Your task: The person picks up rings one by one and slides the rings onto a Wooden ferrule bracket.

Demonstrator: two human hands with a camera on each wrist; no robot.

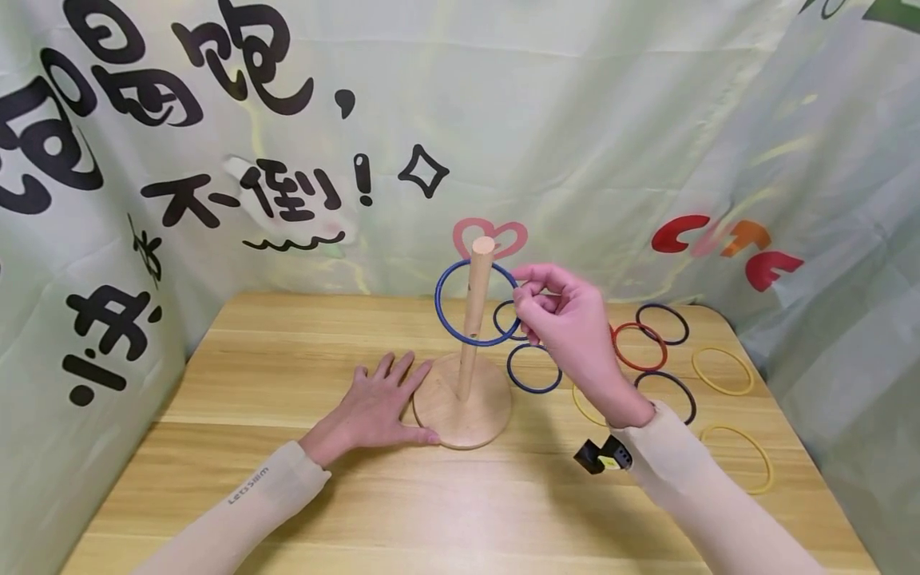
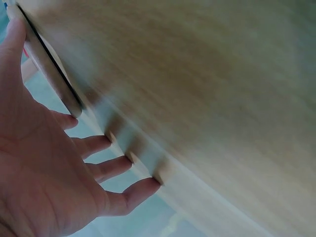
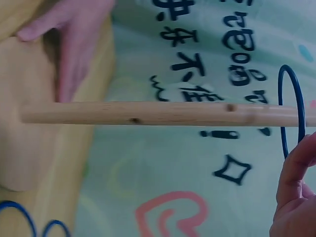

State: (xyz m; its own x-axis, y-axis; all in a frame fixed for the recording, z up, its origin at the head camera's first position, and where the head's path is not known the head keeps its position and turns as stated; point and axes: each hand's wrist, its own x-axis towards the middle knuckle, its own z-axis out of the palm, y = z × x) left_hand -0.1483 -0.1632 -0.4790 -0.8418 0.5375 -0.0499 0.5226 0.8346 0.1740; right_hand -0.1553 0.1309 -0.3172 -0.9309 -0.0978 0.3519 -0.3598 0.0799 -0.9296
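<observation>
A wooden post (image 1: 476, 287) rises from a round wooden base (image 1: 485, 411). Near the top of the post, a blue ring (image 1: 437, 302) encircles it, tilted in the head view; the right hand (image 1: 571, 323) pinches the ring's right side between thumb and fingers. From the right wrist, the ring (image 3: 300, 96) is seen around the post (image 3: 173, 113), with the right hand (image 3: 296, 197) at its edge. The left hand (image 1: 374, 407) lies spread at the base's left side, thumb at its front edge. In the left wrist view the left hand (image 2: 49, 163) has its fingers apart, fingertips against the tabletop.
Right of the base lie several rings on the wooden table (image 1: 323, 511): blue rings (image 1: 534, 391), a red ring (image 1: 640, 369), dark rings (image 1: 663, 306) and yellow rings (image 1: 722, 393). Some overlap; the right arm partly covers one yellow ring. A printed curtain (image 1: 611, 120) stands behind.
</observation>
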